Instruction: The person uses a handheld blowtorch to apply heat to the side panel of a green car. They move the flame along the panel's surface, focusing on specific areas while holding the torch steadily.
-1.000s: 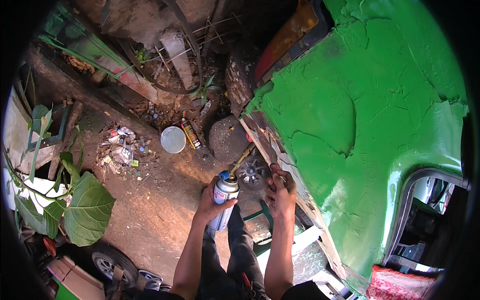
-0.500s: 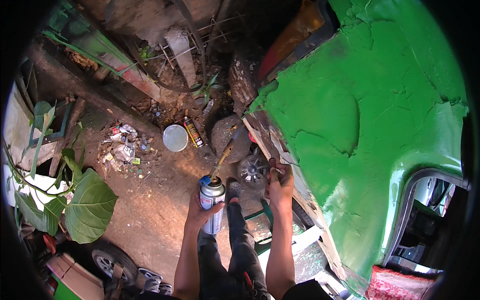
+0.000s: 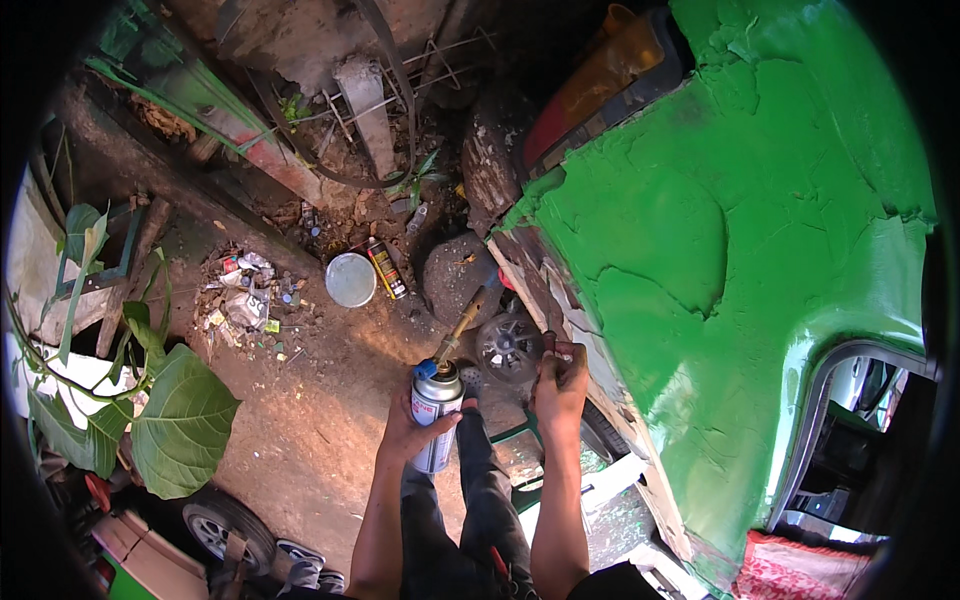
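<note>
Sunlit dirt ground [image 3: 300, 420] strewn with litter [image 3: 245, 300], big green leaves [image 3: 180, 430] at left.

Bright green car body [image 3: 730, 250], orange and red tail lamp [image 3: 590, 95]; silver gas canister [image 3: 436, 415] with blue valve, brass torch nozzle [image 3: 462, 325]; pale round lid [image 3: 350, 279], red patterned cloth [image 3: 790, 575], brown dirt ground [image 3: 300, 440]

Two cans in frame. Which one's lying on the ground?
The dark can with yellow markings, lying on its side on the dirt beside the round grey lid. The other, a silver gas can with a torch nozzle, is upright in the left hand.
</note>
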`<act>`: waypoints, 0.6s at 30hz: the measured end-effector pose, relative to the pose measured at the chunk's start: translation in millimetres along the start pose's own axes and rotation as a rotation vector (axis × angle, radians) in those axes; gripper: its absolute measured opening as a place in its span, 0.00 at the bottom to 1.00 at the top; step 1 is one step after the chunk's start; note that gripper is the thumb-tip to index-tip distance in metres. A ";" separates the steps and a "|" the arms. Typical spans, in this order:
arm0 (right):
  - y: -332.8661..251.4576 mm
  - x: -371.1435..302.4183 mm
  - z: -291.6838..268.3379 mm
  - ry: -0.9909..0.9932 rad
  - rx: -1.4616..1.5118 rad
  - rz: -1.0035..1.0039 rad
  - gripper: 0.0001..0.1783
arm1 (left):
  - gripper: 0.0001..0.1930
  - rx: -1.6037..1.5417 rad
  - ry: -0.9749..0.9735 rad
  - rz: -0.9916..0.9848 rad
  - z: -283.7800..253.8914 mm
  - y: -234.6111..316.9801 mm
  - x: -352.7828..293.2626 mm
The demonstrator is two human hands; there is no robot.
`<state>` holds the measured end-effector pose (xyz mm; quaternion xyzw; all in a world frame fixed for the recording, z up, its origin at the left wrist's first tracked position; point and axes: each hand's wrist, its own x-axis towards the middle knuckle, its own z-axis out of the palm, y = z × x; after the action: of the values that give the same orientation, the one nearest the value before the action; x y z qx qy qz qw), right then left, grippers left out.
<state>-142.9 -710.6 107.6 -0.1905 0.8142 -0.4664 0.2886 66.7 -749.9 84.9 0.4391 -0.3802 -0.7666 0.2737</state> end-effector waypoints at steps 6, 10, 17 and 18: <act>-24.5 0.4 -9.8 -0.078 0.124 0.242 0.08 | 0.34 -0.011 -0.013 0.035 0.1 0.5 5.9; -31.8 -1.8 -1.5 -0.034 0.247 0.254 0.08 | 0.32 0.001 -0.076 0.075 6.3 7.8 1.0; -25.5 2.7 -3.5 -0.068 0.260 0.266 0.08 | 0.32 0.032 -0.147 0.079 2.4 1.0 4.3; -17.7 6.3 -1.3 -0.084 0.231 0.238 0.08 | 0.32 0.014 -0.139 0.077 5.0 -1.1 3.8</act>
<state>-147.9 -722.0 121.6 -0.0775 0.7592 -0.5110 0.3957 60.4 -750.4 83.9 0.3718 -0.4202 -0.7814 0.2731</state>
